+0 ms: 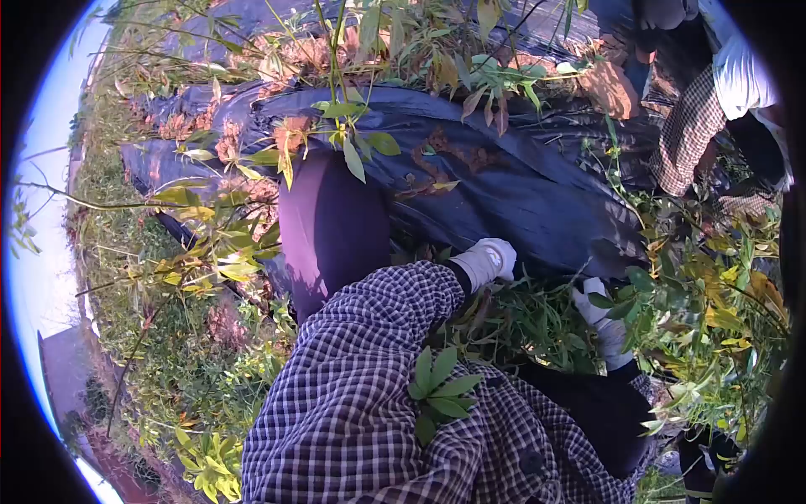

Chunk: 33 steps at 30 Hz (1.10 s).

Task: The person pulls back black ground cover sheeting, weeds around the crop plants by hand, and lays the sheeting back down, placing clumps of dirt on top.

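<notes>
My left hand [491,260], in a pale glove with a dark cuff, is closed beside the lower edge of the black plastic sheet [512,202]. What it holds, if anything, cannot be made out. To its lower right my right hand [600,315], also gloved, reaches among green leaves. Its fingers are partly hidden by leaves and shadow. Leafy green plants [541,328] lie between the two hands. My checked sleeve [369,319] runs down from the left hand, and a purple-clad knee [332,227] rests against the sheet.
Tall leafy stems [340,109] hang over the sheet near the knee. Another person's checked sleeve [688,134] and white cloth [743,76] are at the upper right. Yellowing plants [726,319] stand on the right. Reddish soil [609,88] lies beside the sheet, with dense weeds on the left.
</notes>
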Tool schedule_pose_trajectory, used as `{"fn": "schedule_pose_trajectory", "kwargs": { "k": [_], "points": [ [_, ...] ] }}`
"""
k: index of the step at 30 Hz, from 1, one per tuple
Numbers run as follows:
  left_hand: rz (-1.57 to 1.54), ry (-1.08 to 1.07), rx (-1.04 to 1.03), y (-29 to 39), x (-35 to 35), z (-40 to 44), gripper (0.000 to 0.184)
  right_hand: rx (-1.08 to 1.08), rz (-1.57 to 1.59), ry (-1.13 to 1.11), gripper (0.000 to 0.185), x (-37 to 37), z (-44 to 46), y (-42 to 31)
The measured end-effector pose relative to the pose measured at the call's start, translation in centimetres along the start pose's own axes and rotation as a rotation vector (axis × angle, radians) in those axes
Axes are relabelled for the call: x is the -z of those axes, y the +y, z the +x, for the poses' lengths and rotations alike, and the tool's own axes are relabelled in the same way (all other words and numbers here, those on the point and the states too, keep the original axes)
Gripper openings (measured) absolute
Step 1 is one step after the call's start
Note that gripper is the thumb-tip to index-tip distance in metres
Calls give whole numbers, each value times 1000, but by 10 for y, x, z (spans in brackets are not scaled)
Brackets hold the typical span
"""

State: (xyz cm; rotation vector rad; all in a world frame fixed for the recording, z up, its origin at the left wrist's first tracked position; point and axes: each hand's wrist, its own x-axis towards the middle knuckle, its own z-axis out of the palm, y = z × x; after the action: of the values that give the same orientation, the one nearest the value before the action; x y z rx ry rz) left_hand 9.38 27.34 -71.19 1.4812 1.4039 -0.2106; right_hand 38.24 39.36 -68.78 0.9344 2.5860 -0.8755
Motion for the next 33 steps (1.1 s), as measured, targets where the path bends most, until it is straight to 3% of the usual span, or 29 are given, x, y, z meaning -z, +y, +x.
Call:
{"fn": "schedule_pose_trajectory", "kwargs": {
  "k": [3,5,7,8,12,16,18,21,23,26,29,30,33],
  "points": [
    [81,63,180,-6,-17,23,39,9,-228,-184,37,66,-7,-68],
    [155,103,217,-5,0,17,41,33,-127,8,39,71,-8,-68],
    [318,208,61,-12,4,16,38,-114,-56,-192,38,93,-3,-81],
    [228,217,11,-17,3,19,38,-175,-10,-287,37,106,4,-89],
    [-23,355,-203,-26,-10,26,46,-72,-11,-312,28,136,11,-108],
    [-196,606,-271,-27,-5,39,15,8,57,-300,25,130,32,-104],
    [-282,703,-250,-29,-7,39,15,43,65,-299,24,102,45,-89],
    [-380,827,-232,-31,-2,34,14,85,-200,-195,20,69,59,-52],
    [-462,875,-232,-36,4,32,14,81,-366,-333,15,63,71,-57],
    [-553,807,-280,-43,17,31,16,181,-469,-537,17,54,79,-74],
    [-713,698,-274,-45,31,27,19,242,-176,-186,17,38,89,-78],
    [-724,657,-251,-44,38,25,19,199,-61,-185,19,28,101,-70],
    [-664,629,-249,-49,56,24,21,245,-63,-394,34,11,125,-64]
  ]
}}
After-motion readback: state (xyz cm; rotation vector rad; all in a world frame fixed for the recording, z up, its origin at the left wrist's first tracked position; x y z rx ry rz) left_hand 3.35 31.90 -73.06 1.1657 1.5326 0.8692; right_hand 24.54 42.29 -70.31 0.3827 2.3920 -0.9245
